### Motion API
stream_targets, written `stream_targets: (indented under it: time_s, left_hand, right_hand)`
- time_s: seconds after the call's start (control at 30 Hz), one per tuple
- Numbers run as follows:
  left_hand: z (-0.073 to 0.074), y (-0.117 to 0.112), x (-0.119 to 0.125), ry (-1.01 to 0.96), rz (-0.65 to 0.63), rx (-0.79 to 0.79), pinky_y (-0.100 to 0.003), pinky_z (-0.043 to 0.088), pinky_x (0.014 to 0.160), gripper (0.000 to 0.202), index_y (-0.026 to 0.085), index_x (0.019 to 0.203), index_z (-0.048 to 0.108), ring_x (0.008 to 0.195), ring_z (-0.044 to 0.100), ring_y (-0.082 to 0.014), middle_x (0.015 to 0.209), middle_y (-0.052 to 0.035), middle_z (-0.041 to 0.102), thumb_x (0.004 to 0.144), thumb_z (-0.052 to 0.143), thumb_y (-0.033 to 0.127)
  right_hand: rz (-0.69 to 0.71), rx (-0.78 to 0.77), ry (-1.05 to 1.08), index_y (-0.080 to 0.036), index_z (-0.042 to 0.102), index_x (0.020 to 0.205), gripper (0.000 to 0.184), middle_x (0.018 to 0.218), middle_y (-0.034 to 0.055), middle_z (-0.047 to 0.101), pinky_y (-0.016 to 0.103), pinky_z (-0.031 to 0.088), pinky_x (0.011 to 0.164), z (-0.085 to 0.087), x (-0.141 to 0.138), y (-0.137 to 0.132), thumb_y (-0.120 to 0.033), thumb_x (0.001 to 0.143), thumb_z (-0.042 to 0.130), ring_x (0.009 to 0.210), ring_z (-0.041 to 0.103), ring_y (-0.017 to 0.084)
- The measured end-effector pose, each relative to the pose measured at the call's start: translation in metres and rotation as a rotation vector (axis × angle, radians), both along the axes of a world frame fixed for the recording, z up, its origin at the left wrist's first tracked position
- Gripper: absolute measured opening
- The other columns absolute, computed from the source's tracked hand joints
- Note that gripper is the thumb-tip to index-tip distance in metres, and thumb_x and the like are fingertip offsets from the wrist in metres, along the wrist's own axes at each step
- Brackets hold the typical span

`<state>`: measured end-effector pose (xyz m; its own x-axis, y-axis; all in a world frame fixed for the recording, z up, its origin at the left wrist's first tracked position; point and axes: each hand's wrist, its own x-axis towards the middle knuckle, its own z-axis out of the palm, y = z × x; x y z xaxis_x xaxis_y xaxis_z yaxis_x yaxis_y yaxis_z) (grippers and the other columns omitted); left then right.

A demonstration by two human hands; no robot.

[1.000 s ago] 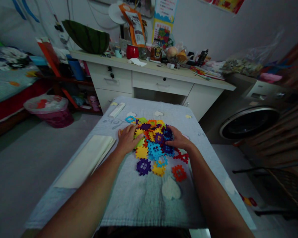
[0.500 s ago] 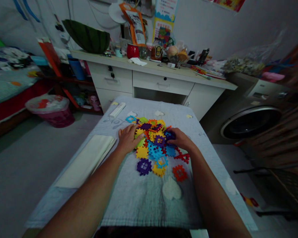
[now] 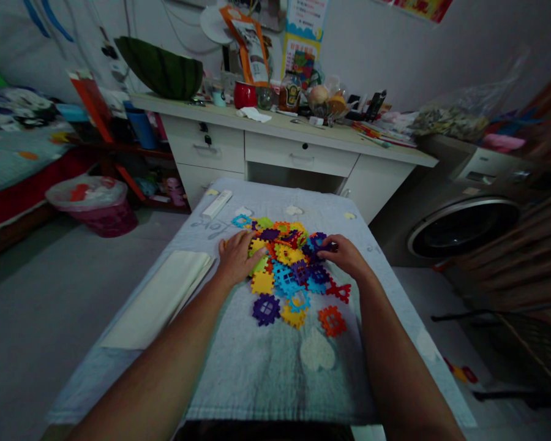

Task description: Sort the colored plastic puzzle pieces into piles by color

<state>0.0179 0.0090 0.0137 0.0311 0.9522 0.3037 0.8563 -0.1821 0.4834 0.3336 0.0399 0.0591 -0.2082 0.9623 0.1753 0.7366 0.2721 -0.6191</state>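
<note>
A heap of colourful interlocking plastic tiles [image 3: 287, 263] lies on a small table covered by a light blue towel [image 3: 266, 361]. My left hand [image 3: 236, 257] rests flat on the heap's left edge, fingers stretched over yellow and green pieces. My right hand [image 3: 344, 252] is at the heap's right side, fingers curled on a dark purple tile [image 3: 319, 240]. Loose pieces lie nearer me: a purple tile [image 3: 265, 308], a yellow one [image 3: 294, 315], an orange one [image 3: 331, 320] and a red one [image 3: 338, 290].
A folded cream cloth [image 3: 163, 294] lies on the table's left part, and a white remote [image 3: 217, 203] at its far left. Behind stands a cluttered white desk [image 3: 298, 153] with a halved watermelon [image 3: 163, 67]. A washing machine [image 3: 463, 214] is right, a pink bin [image 3: 94, 205] left.
My right hand has shifted right and slightly away, lifting off the heap's middle with a purple tile in its fingers. The left hand has stayed put.
</note>
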Motion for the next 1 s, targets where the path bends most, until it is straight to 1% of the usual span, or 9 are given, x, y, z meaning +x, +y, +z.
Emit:
stream_targets:
  time_s: [0.17,0.3,0.43,0.6,0.7,0.8,0.87,0.93,1.0]
  left_hand:
    - [0.001,0.0,0.0,-0.004,-0.004,0.005,-0.056,0.021,0.11,0.048,0.029,0.134,0.05,0.133,0.042,-0.0295,0.143,-0.0106,0.05,0.092,0.044,0.051]
    - [0.001,0.0,0.0,-0.005,-0.011,-0.003,-0.057,0.02,0.11,0.048,0.028,0.136,0.048,0.133,0.041,-0.0293,0.143,-0.0106,0.05,0.093,0.044,0.05]
    - [0.0,0.0,0.0,-0.002,-0.014,-0.001,-0.056,0.02,0.11,0.049,0.028,0.136,0.048,0.133,0.042,-0.0288,0.143,-0.011,0.05,0.093,0.043,0.051]
    - [0.0,0.0,0.0,-0.019,-0.007,0.002,-0.056,0.021,0.11,0.048,0.028,0.134,0.05,0.133,0.042,-0.029,0.143,-0.0106,0.05,0.094,0.042,0.052]
    - [0.001,0.001,-0.001,-0.104,0.024,-0.01,-0.057,0.02,0.111,0.044,0.029,0.132,0.052,0.133,0.043,-0.0275,0.142,-0.0086,0.052,0.096,0.036,0.049]
    - [0.004,0.001,-0.002,-0.198,0.064,-0.009,-0.055,0.023,0.112,0.044,0.028,0.131,0.053,0.132,0.045,-0.026,0.141,-0.0083,0.053,0.098,0.03,0.045]
    - [0.006,0.002,-0.003,-0.232,0.063,0.0,-0.053,0.025,0.111,0.044,0.027,0.13,0.054,0.132,0.044,-0.0252,0.141,-0.0081,0.054,0.098,0.029,0.043]
    - [0.006,0.002,-0.003,-0.241,0.058,-0.001,-0.053,0.026,0.111,0.044,0.027,0.13,0.054,0.133,0.044,-0.0251,0.141,-0.0075,0.054,0.098,0.028,0.043]
    - [0.005,0.002,-0.003,-0.234,0.059,-0.001,-0.054,0.025,0.111,0.044,0.028,0.131,0.053,0.132,0.044,-0.0255,0.141,-0.0073,0.054,0.098,0.029,0.044]
  right_hand:
    - [0.057,0.027,0.025,-0.021,0.068,0.082,0.019,0.085,0.0026,0.061,0.03,0.046,0.07,0.013,-0.002,0.0,-0.038,0.076,0.069,0.075,0.057,0.017]
    - [0.066,0.037,-0.019,-0.02,0.067,0.075,0.014,0.082,0.0038,0.06,0.03,0.044,0.07,0.019,-0.007,0.001,-0.033,0.079,0.065,0.075,0.057,0.017]
    - [0.054,0.082,0.03,-0.019,0.065,0.072,0.009,0.081,0.0031,0.059,0.03,0.044,0.071,0.022,-0.017,0.002,-0.027,0.077,0.065,0.074,0.055,0.016]
    - [0.045,0.136,0.122,-0.021,0.064,0.073,0.006,0.078,0.0011,0.057,0.028,0.043,0.066,0.027,-0.043,0.004,-0.026,0.076,0.064,0.069,0.053,0.015]
    - [0.139,0.153,0.145,-0.021,0.063,0.074,0.004,0.08,0.0011,0.056,0.027,0.045,0.068,0.031,-0.07,0.004,-0.024,0.077,0.062,0.071,0.054,0.015]
    - [0.295,0.161,0.168,-0.021,0.063,0.079,0.005,0.087,0.0019,0.059,0.028,0.047,0.076,0.031,-0.096,0.003,-0.019,0.079,0.058,0.082,0.058,0.016]
    - [0.387,0.165,0.205,-0.022,0.064,0.086,0.01,0.098,0.0031,0.062,0.031,0.048,0.086,0.03,-0.107,0.003,-0.017,0.081,0.056,0.094,0.06,0.016]
    - [0.417,0.17,0.233,-0.023,0.064,0.092,0.015,0.112,0.0043,0.062,0.033,0.046,0.095,0.028,-0.11,0.002,-0.016,0.082,0.054,0.106,0.059,0.017]
    - [0.374,0.165,0.244,-0.023,0.063,0.096,0.018,0.12,0.0049,0.06,0.034,0.046,0.097,0.026,-0.103,0.002,-0.016,0.083,0.054,0.11,0.058,0.017]
